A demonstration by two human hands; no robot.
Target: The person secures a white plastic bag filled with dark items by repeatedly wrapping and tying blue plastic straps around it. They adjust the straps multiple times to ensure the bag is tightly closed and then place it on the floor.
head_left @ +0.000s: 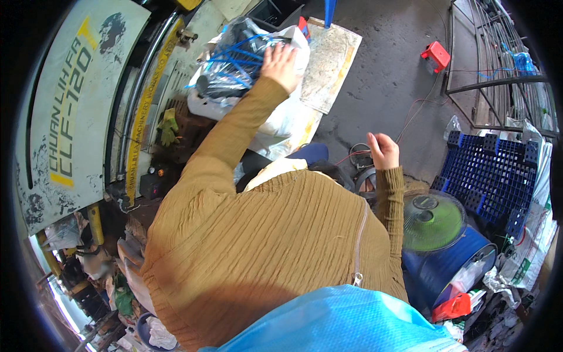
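Observation:
My left hand point(280, 61) reaches far forward, its fingers curved over the top of a clear plastic bag point(234, 61) stuffed with blue cords and dark parts. That bag lies on white bags point(281, 120) beside the machine. My right hand point(383, 150) hovers lower at the right with its fingers curled in, just above some metal rings point(362, 170) on the floor. A thin red wire point(410, 117) runs past it; whether the hand holds it is not visible. My brown ribbed sleeves and a blue apron point(340, 322) fill the lower part of the view.
A white machine panel point(70, 111) with a yellow stripe stands at the left, a green glove point(168, 126) by it. Worn cardboard point(331, 61) lies ahead. At the right are a blue plastic pallet point(489, 176), a blue drum point(440, 264) with a green lid, a red stool point(436, 57) and a metal rack point(498, 47).

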